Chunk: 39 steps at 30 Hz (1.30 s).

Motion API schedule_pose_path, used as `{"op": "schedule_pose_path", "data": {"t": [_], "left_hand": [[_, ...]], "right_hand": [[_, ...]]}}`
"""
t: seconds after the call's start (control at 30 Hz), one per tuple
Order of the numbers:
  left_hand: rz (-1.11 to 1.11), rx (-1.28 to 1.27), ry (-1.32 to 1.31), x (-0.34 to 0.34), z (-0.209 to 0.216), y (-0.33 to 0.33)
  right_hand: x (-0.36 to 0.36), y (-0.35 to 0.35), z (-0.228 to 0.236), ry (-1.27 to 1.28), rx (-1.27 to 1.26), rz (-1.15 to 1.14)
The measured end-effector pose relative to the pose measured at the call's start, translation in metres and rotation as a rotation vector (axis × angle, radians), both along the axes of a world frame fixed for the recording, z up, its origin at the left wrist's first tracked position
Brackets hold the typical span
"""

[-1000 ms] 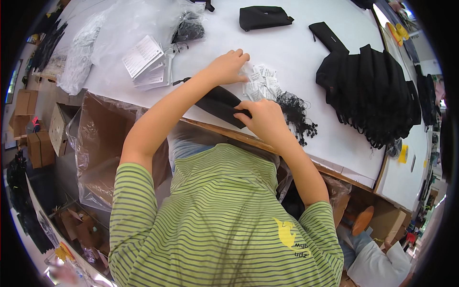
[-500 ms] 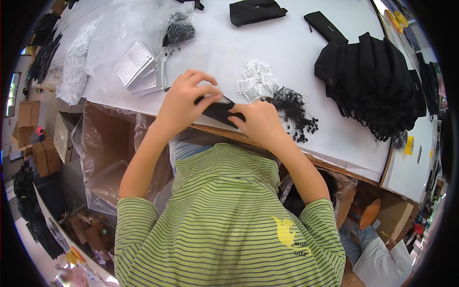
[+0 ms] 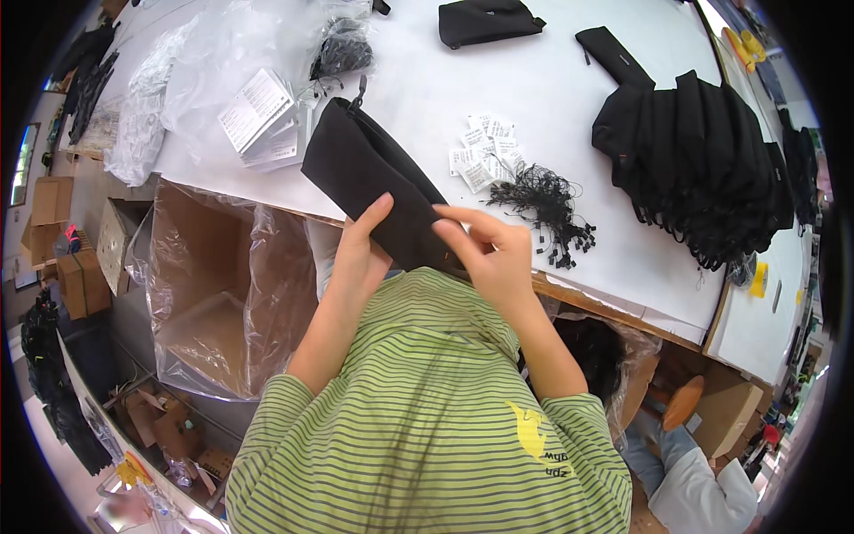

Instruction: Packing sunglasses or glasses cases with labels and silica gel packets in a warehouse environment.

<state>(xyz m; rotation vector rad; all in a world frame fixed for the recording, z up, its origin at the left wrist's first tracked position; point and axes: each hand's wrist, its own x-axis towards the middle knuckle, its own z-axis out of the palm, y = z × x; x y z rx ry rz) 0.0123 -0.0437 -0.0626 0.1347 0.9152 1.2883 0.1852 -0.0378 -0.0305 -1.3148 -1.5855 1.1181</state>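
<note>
A black zip pouch (image 3: 360, 158) is held tilted over the table's front edge, its long zip side gaping and a zip pull standing up at the far corner. My left hand (image 3: 358, 258) grips it from below, thumb on the near face and the other fingers mostly hidden behind. With thumb and forefinger, my right hand (image 3: 495, 254) pinches the pouch's right edge near its lower end. Just beyond the right hand lie a bunch of black hang-tag strings (image 3: 544, 212) and a heap of small white printed labels (image 3: 485, 147).
Black pouches (image 3: 694, 169) are piled at the right, with another pouch (image 3: 491, 22) at the back. Printed cards (image 3: 258, 116) and clear plastic bags (image 3: 231, 44) lie at the left. A plastic-lined carton (image 3: 209, 294) stands below the table's left front edge. Another person (image 3: 703, 485) is at lower right.
The pouch has been raised and turned, so its broad face and gaping zip side now show. My left hand has moved down toward me; the right has shifted slightly the same way.
</note>
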Motion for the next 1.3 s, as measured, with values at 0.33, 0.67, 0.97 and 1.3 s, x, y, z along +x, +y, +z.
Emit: {"op": "schedule_pose_path", "data": {"t": [0.33,0.67,0.97,1.3], "left_hand": [[-0.228,0.056,0.166,0.003,0.013,-0.002],[-0.492,0.035,0.219,0.018,0.027,-0.005],[-0.345,-0.072,0.034,0.023,0.033,-0.008],[-0.124,-0.097,-0.247,-0.010,0.019,0.015]], "right_hand": [[0.015,-0.001,-0.027,0.351,-0.060,-0.032],[0.018,0.038,-0.011,0.533,0.085,-0.263],[0.018,0.037,0.001,0.162,0.295,-0.143],[0.015,-0.005,0.024,0.196,0.082,0.231]]}}
